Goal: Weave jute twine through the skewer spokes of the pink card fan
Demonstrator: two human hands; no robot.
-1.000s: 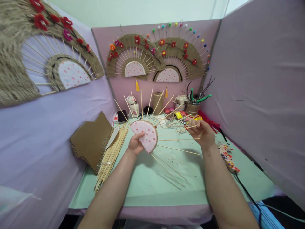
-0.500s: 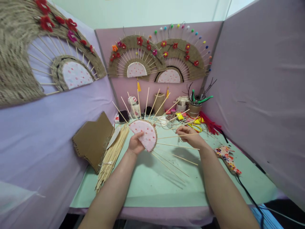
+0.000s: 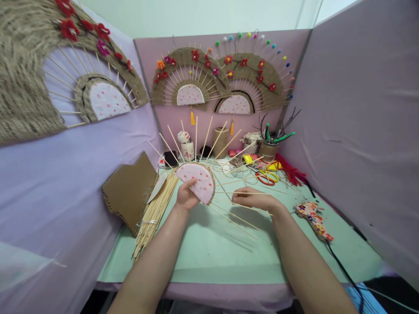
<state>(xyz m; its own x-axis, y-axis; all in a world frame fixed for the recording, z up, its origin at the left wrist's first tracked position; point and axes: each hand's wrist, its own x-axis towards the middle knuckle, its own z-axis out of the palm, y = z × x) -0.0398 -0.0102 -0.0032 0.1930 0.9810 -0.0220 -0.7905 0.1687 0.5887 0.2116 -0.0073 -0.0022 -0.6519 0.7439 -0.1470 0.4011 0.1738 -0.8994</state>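
My left hand (image 3: 187,198) grips the lower left part of a half-round fan frame (image 3: 200,179), thumb on its white face with pink dots. Thin bamboo sticks (image 3: 225,140) radiate from its curved edge, which has a brown border. To the right, my right hand (image 3: 250,197) is closed among the lower right sticks, fingertips pinched. A thin strand of brown twine (image 3: 224,187) runs from the frame's edge to those fingertips. Some sticks pass in front of this hand, and its fingertips are partly hidden.
Left of the frame lie a bundle of bamboo sticks (image 3: 151,218) and cut cardboard (image 3: 129,192). Behind stand a twine spool (image 3: 220,143) and a tin with green-handled pliers (image 3: 269,150). Scissors (image 3: 266,178) and a corded, flower-patterned glue gun (image 3: 314,219) lie right. Finished fans (image 3: 193,59) hang behind.
My right hand has moved down and left, drawing the twine strand closer along the sticks. The frame has turned slightly counterclockwise in my left hand. The red scissor handle is now uncovered.
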